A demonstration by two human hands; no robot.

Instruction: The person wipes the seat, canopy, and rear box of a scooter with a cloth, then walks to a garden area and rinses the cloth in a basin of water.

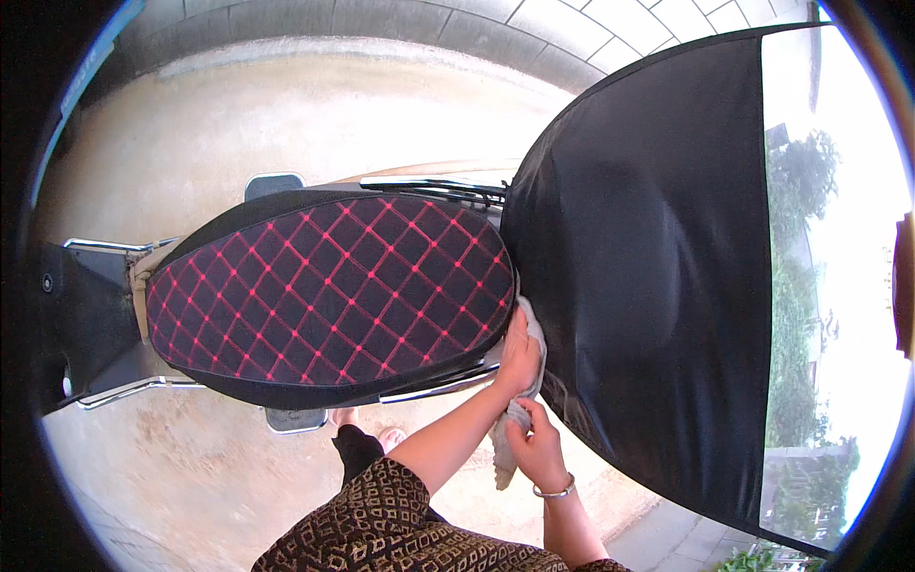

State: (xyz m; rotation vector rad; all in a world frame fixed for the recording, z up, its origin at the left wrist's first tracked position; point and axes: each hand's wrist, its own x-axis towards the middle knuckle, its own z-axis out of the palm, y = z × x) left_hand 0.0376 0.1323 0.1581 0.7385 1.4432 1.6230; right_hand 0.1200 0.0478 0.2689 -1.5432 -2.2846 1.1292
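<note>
A pale grey cloth (503,457) stretches between my two hands. My left hand (519,354) presses part of it into the narrow gap between the rounded right end of the seat and a large black fabric cover (643,250); its fingertips are partly hidden there. Lower down, my right hand (536,437), with a silver bangle on the wrist, pinches the cloth between thumb and fingers, and a loose end hangs below. The scooter-type vehicle's seat (339,286) wears a black quilted cover with red diamond stitching.
Chrome rails (436,386) flank the seat, and footrests (295,420) stick out on both sides. A black body panel (100,314) lies at the left. The black cover continues into a clear panel (804,286). Beyond the concrete floor (322,100) runs a wall (400,32).
</note>
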